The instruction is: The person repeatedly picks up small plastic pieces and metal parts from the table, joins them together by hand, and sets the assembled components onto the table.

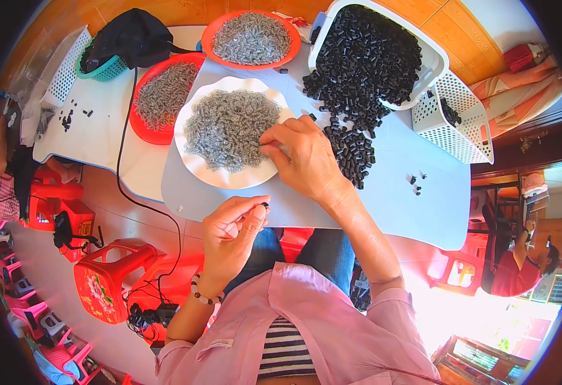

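Observation:
My left hand point(233, 224) is raised in front of the table edge, thumb and forefinger pinched on a small black plastic piece point(266, 205). A white plate with a wavy rim point(194, 168) holds a heap of small silvery springs point(226, 128). Over the plate's right side, my right hand point(303, 154) has its fingertips pressed together at the edge of the heap; whatever lies between them is hidden. Right of that hand, loose black pieces point(348, 154) spill across the table toward me from a white tub point(438, 61) full of them.
Two red dishes of springs point(207, 48) point(145, 131) stand behind the plate. A teal basket point(108, 70) bears a black cloth or bag point(133, 35). A white perforated basket point(460, 122) stands right. A black cable point(124, 147) hangs over the left edge toward red stools point(111, 276). Other people sit nearby.

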A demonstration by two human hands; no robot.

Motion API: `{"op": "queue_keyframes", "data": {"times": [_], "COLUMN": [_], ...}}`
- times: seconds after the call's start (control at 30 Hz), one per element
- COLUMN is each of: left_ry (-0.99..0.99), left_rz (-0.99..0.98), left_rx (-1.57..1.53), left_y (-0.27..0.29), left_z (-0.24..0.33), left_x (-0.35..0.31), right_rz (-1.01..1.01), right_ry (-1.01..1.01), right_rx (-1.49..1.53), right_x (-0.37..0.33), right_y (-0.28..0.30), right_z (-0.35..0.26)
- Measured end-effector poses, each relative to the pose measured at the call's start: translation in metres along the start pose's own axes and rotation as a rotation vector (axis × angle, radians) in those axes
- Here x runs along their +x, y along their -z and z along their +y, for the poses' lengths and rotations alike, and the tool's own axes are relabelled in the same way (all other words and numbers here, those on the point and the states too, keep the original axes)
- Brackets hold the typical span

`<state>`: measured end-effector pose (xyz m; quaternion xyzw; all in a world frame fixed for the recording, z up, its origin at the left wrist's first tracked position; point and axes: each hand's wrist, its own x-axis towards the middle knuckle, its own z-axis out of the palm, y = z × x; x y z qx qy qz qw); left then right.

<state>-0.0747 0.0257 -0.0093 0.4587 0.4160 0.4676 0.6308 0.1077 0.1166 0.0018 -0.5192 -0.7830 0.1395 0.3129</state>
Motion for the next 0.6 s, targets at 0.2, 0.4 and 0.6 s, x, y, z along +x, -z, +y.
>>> {"op": "queue_keyframes", "data": {"times": [0.2, 0.4, 0.6], "left_ry": [-0.005, -0.01, -0.11], "left_rz": [0.01, 0.071, 0.049], "left_rx": [0.003, -0.036, 0.0], "left_y": [0.002, 0.004, 0.009], "left_z": [0.0, 0.001, 0.006], "left_x": [-0.001, 0.002, 0.006], "right_rz": [0.018, -0.019, -0.181], "right_ry": [-0.027, -0.153, -0.227], "right_rx": [0.024, 0.33, 0.518], "right_x": [0.002, 0.002, -0.009], "right_y": [0.0, 0.012, 0.034], "right_z": [0.0, -0.005, -0.019]}}
